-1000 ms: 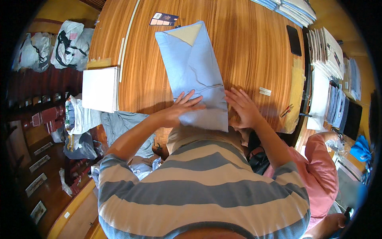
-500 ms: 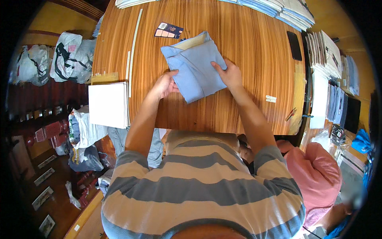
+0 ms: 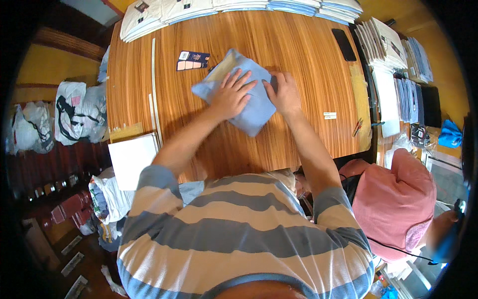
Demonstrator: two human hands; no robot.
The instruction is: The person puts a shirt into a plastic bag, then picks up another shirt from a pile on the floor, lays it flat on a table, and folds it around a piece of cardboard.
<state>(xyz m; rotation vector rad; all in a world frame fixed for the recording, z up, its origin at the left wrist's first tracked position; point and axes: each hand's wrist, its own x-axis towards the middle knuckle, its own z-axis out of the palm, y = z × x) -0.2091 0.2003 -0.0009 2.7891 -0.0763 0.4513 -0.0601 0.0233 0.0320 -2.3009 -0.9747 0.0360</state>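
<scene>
A folded light-blue cloth garment [image 3: 256, 112] lies on the wooden table, its paler inside showing near the far left corner. My left hand [image 3: 231, 97] rests flat on top of it with the fingers spread. At the garment's right edge is my right hand [image 3: 287, 94], its thumb touching the cloth and its bent fingers apart from the thumb. Just beyond the garment, to the left, lie dark and pale paper tags [image 3: 192, 61].
Stacks of folded white and blue garments [image 3: 239, 5] line the table's far edge. A black phone [image 3: 343, 45] and small red-handled snippers [image 3: 357, 127] lie at the right. White sheets [image 3: 130, 162] sit at the left edge. Someone in pink [image 3: 393, 209] is close at my right.
My left hand has moved from the garment's left edge onto its top and flattened. My right hand's fingers have come up beside the right edge. The whole view has shifted.
</scene>
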